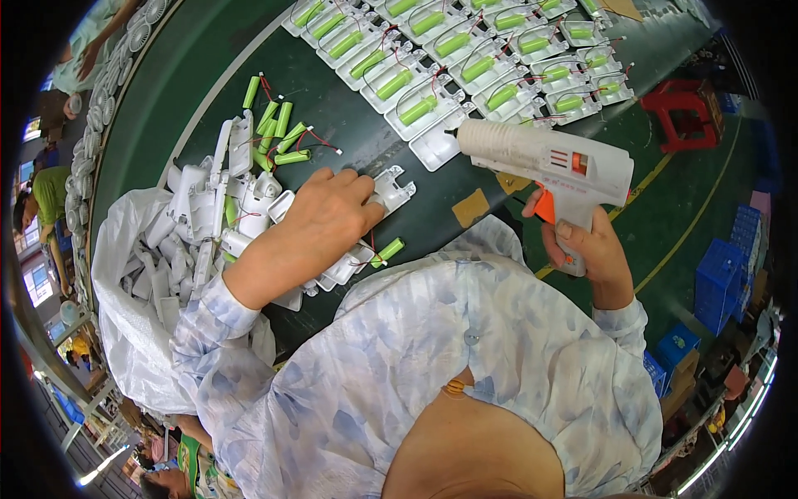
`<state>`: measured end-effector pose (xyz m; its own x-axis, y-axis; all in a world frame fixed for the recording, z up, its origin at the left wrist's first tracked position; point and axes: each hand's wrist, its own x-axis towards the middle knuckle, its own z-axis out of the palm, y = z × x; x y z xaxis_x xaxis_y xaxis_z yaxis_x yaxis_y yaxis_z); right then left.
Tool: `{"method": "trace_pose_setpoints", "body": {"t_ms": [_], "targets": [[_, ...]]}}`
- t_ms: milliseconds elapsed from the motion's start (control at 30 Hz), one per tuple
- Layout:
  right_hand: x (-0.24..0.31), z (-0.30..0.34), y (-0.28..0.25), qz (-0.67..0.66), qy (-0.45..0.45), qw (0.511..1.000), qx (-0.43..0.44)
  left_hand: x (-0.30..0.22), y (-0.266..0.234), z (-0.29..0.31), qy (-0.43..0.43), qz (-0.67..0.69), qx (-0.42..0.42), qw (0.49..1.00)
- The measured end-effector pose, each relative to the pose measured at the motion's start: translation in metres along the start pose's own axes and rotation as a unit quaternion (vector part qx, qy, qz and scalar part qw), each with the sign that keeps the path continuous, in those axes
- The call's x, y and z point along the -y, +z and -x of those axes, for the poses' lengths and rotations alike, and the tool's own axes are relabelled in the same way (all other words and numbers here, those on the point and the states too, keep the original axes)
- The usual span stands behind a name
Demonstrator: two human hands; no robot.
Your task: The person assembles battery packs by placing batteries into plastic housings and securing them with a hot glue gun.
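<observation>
My right hand (586, 248) is closed round the handle of a white hot glue gun (544, 158) with an orange trigger. Its nozzle points left, above a white plastic shell (435, 146) that has no green cell in it. My left hand (326, 220) has its fingers curled on another white plastic shell (394, 190), whose lower part they cover. Around that hand lie loose shells and a green battery cell (387, 252). Beyond it, several green cells (283, 121) with red and black wires form a small heap on the dark green table (349, 137).
Rows of white shells with green cells (451, 45) fill the far table. A white sack (125, 241) of plastic parts stands at left. Brown cardboard pieces (471, 208) lie near the table edge. On the floor at right are a red stool (683, 115) and blue crates (719, 283). Other people sit at left.
</observation>
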<state>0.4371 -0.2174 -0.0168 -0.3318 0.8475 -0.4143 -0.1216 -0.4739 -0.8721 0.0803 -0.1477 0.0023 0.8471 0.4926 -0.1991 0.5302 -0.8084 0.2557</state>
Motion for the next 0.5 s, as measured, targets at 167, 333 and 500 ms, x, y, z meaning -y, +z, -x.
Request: {"method": "trace_pose_setpoints", "body": {"t_ms": [167, 333, 500], "targets": [[0.004, 0.004, 0.006, 0.013, 0.024, 0.999, -0.019, 0.005, -0.001, 0.0, 0.015, 0.014, 0.014, 1.0], [0.001, 0.003, 0.001, 0.057, 0.047, 0.997, 0.014, 0.016, -0.01, -0.008, -0.006, 0.174, -0.079, 0.981], [0.001, 0.004, -0.006, 0.059, 0.058, 0.996, 0.012, 0.017, -0.017, -0.039, -0.042, 0.296, -0.125, 0.946]]}}
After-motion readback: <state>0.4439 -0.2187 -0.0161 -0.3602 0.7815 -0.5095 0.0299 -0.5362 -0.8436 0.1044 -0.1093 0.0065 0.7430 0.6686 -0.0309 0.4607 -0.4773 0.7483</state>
